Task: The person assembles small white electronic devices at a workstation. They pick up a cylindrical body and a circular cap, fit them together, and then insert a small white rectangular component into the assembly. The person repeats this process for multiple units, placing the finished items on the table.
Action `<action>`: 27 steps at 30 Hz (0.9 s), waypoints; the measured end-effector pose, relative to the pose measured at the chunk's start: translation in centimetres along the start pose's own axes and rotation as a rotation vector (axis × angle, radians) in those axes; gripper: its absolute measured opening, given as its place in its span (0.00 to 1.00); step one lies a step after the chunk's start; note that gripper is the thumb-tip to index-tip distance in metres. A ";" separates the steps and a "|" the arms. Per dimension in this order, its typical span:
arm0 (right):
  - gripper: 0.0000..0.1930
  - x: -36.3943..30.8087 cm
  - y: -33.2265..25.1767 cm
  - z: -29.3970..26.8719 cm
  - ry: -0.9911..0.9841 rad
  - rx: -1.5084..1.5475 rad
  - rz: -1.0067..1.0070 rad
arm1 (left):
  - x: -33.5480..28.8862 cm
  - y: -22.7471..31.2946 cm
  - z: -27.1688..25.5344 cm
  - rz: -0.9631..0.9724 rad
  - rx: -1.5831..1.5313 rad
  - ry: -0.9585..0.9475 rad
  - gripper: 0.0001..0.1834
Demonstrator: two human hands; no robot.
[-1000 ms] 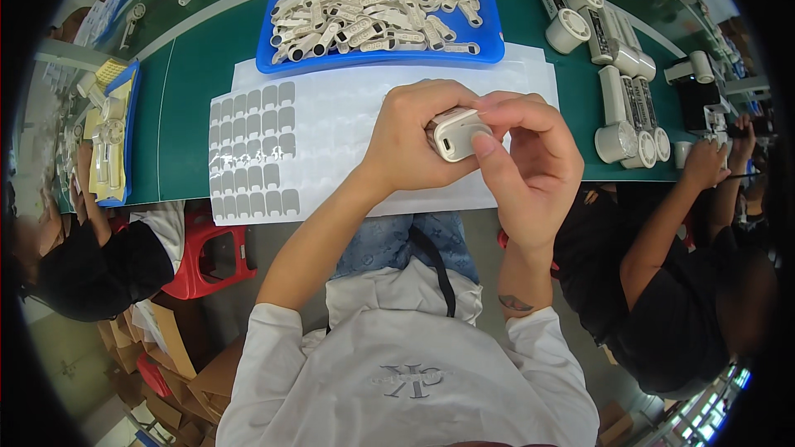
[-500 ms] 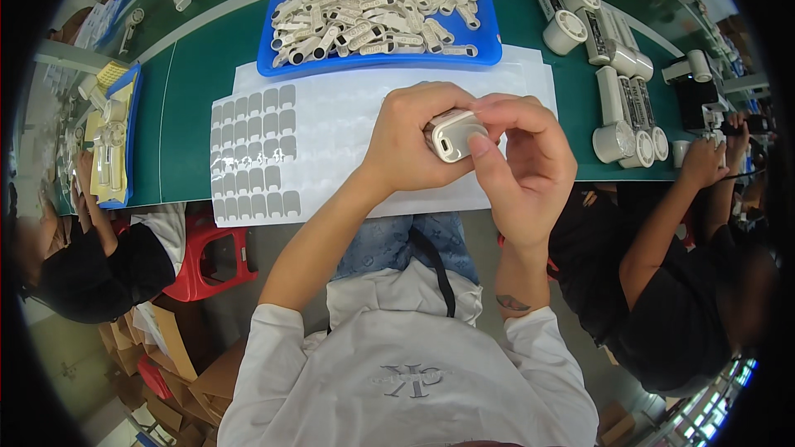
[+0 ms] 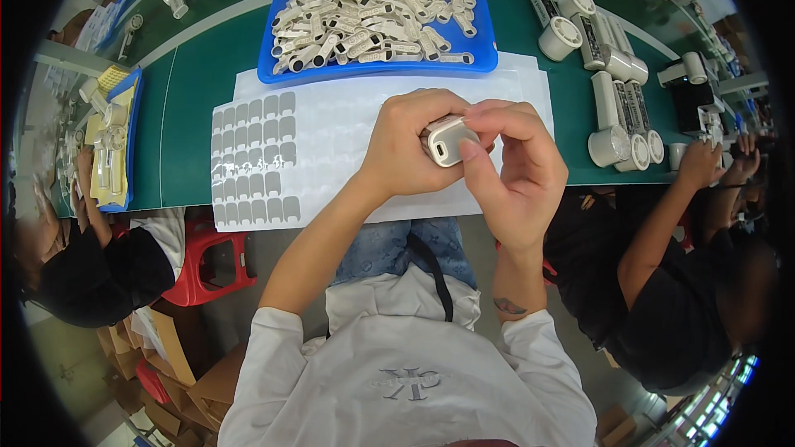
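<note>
Above the near edge of the sheet, my left hand (image 3: 403, 139) wraps round a white plastic housing (image 3: 441, 151), its rounded end tilted toward me. A small oblong slot shows in that end, beside a smooth greyish face like the grey stickers on the sheet. My right hand (image 3: 520, 170) is closed at the same end, thumb on the greyish face and forefinger at its upper rim. Whether a sticker's edge is pinched there is hidden. Under both forearms lies a white backing sheet (image 3: 331, 157), with rows of grey stickers (image 3: 271, 132) on its left part.
A blue tray (image 3: 377, 74) heaped with small white plastic parts (image 3: 373, 12) stands beyond the sheet. White cylindrical-headed devices (image 3: 609, 145) lie at right on the green table (image 3: 195, 99). At left is another blue tray (image 3: 131, 136). Co-workers sit on both sides.
My hands and the housing have shifted slightly, and the slotted end has turned a little more toward me. My right thumb has slid slightly left on its face.
</note>
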State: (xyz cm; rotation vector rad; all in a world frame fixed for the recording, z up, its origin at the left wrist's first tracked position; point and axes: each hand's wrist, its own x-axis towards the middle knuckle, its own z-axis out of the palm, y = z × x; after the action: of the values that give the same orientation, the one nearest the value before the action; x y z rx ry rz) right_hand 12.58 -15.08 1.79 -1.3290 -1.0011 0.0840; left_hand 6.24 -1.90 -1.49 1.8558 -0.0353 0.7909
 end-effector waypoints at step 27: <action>0.10 -2.8 7.5 -6.0 -0.214 -0.237 0.181 | 18.0 0.7 -14.0 -0.194 0.391 -0.308 0.12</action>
State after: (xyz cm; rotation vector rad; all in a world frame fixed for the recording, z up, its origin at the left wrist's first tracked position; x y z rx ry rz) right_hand 18.28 -18.97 -5.39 -1.6531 -1.0927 0.2562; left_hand 12.99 15.50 11.62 2.2980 0.1099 0.3887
